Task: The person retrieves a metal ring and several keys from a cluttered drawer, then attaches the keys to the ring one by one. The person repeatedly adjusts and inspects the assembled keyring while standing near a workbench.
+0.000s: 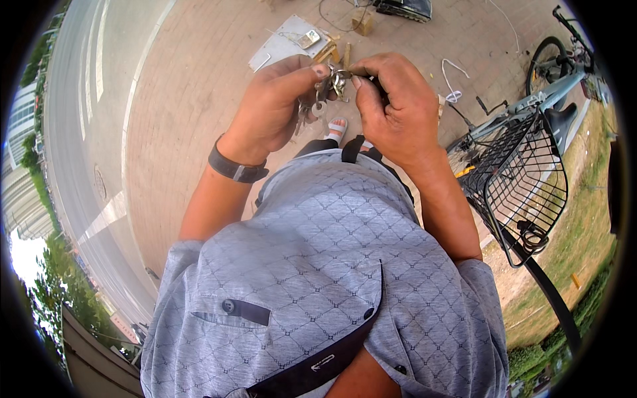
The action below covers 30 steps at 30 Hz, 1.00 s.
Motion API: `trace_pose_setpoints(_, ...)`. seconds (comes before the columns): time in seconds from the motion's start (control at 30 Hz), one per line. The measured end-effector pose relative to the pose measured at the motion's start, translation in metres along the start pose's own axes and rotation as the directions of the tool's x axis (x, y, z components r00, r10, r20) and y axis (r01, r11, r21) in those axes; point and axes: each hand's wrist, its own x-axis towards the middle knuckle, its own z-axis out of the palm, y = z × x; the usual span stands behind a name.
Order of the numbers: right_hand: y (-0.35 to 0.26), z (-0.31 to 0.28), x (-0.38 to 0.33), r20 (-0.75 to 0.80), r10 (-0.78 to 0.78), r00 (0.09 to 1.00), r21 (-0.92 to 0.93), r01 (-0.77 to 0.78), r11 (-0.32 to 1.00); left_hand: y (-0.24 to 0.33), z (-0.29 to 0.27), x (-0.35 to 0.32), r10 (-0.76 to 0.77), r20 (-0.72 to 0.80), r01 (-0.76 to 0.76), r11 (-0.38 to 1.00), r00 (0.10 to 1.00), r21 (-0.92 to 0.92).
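Observation:
Both my hands are raised in front of my chest over a brick pavement. My left hand (275, 106) pinches a bunch of metal keys on rings (325, 93) between thumb and fingers, and some keys hang below it. My right hand (391, 99) closes on one key or ring at the top of the same bunch. The two thumbs nearly touch. A dark band (235, 169) circles my left wrist. My grey patterned shirt (318, 265) fills the lower middle of the view.
A bicycle (531, 99) with a black wire basket (524, 179) stands at my right beside a grass strip. On the pavement ahead lie a flat grey board (285, 43), wood pieces (361, 20) and white wire (454, 83). A road runs along the left.

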Motion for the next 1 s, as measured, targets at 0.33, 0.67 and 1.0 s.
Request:
trace_pose_setpoints(0.33,-0.006,-0.013,0.01,-0.024,-0.061,0.998,0.081,0.063,0.995,0.002,0.0,0.0,0.055,0.072,-0.051,0.997,0.996,-0.058)
trace_pose_setpoints(0.67,-0.01,-0.018,0.003,-0.014,-0.001,1.0,0.186,0.003,0.983,-0.001,0.001,-0.005,0.056,0.119,-0.045,0.994,0.991,-0.095)
trace_pose_setpoints(1.0,-0.009,-0.017,-0.004,0.013,0.116,0.993,0.206,-0.117,0.972,-0.003,0.001,-0.004,0.032,0.117,-0.009,0.981,0.993,-0.196)
